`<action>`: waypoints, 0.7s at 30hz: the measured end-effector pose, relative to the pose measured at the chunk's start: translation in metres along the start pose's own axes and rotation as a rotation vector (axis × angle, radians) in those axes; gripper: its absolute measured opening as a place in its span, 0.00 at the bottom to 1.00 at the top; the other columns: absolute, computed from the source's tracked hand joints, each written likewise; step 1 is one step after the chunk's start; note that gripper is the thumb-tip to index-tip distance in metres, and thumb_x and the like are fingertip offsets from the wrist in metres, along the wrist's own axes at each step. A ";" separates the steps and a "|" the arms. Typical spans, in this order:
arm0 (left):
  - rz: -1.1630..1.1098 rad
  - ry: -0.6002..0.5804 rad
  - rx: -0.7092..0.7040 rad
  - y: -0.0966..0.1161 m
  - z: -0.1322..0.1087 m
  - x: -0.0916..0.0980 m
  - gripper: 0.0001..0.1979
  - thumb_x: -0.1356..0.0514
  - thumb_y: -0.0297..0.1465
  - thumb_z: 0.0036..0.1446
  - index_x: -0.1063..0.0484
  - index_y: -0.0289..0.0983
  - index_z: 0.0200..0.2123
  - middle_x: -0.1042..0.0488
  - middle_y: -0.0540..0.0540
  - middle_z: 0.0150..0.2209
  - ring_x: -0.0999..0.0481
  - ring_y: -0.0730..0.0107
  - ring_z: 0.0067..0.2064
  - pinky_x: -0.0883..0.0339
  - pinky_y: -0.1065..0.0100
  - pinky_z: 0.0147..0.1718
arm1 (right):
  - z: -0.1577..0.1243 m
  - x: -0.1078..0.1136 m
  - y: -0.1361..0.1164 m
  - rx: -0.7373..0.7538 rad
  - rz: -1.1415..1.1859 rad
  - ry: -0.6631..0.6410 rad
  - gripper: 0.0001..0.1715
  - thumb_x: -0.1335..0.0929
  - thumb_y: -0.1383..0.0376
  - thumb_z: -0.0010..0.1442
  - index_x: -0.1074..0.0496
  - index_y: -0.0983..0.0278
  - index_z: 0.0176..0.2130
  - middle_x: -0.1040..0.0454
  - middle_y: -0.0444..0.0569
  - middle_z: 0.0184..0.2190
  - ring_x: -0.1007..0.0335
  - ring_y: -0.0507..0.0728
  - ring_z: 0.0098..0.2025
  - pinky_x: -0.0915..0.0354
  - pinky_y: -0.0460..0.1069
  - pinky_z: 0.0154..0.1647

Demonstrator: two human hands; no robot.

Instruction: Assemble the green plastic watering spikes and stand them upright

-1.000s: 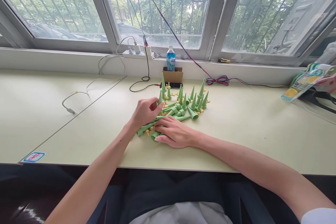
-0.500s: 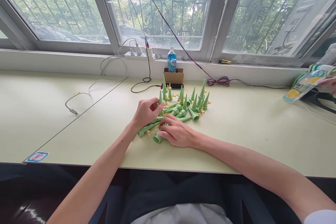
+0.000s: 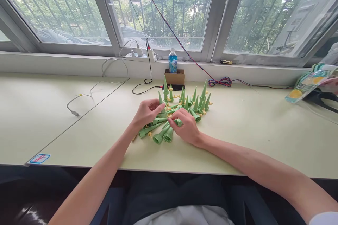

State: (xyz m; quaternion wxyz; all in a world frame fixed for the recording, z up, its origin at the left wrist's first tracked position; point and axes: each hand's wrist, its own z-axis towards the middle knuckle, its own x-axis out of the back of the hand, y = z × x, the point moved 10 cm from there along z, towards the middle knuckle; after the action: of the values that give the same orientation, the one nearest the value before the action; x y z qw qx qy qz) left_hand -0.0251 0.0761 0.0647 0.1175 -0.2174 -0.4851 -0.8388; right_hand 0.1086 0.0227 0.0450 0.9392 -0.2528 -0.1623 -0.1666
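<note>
My left hand is closed around an upright green plastic watering spike, its thumb on the near side. A small yellow valve juts from that side. Just right of it, my right hand has thumb and fingertips pinched together near the spike's base; whatever lies between them is too small to make out. Beneath and in front of both hands is a heap of loose green spikes, with a yellow valve among them. Behind them, several green spikes fitted with yellow valves stand point up.
At the back, a blue bottle rises behind a small cardboard box, with a dark phone before it. Cables lie along the wall. A white cable crosses the left tabletop. Plastic packaging sits at far right.
My right hand has moved up and rightward off the front spikes, uncovering them, and its fingertips are now pinched beside the left hand. The left hand's spike shows more fully.
</note>
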 end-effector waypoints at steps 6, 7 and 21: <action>-0.050 -0.103 0.061 -0.001 -0.001 -0.009 0.20 0.40 0.40 0.57 0.43 0.36 0.20 0.47 0.54 0.20 0.47 0.79 0.22 0.53 0.73 0.18 | 0.000 0.013 0.000 -0.028 0.009 0.096 0.04 0.36 0.64 0.65 0.35 0.60 0.42 0.28 0.46 0.33 0.31 0.54 0.35 0.32 0.50 0.38; -0.047 -0.115 0.063 -0.001 -0.001 -0.010 0.20 0.40 0.40 0.58 0.42 0.36 0.20 0.47 0.53 0.20 0.46 0.79 0.22 0.53 0.73 0.17 | 0.001 0.014 0.000 -0.025 -0.001 0.096 0.05 0.37 0.64 0.66 0.34 0.60 0.43 0.28 0.47 0.34 0.30 0.54 0.37 0.32 0.51 0.39; -0.040 -0.119 0.078 -0.002 -0.001 -0.011 0.20 0.39 0.41 0.57 0.40 0.36 0.21 0.44 0.53 0.20 0.46 0.79 0.21 0.53 0.73 0.17 | 0.002 0.022 0.021 -0.179 -0.043 0.151 0.09 0.40 0.62 0.69 0.32 0.61 0.43 0.24 0.50 0.39 0.29 0.56 0.41 0.33 0.52 0.43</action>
State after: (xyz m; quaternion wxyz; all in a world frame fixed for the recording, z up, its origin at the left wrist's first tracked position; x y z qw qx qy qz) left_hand -0.0159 0.0759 0.0577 0.0800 -0.2526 -0.5277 -0.8071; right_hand 0.1358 0.0358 0.0465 0.9186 -0.3189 -0.0811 -0.2190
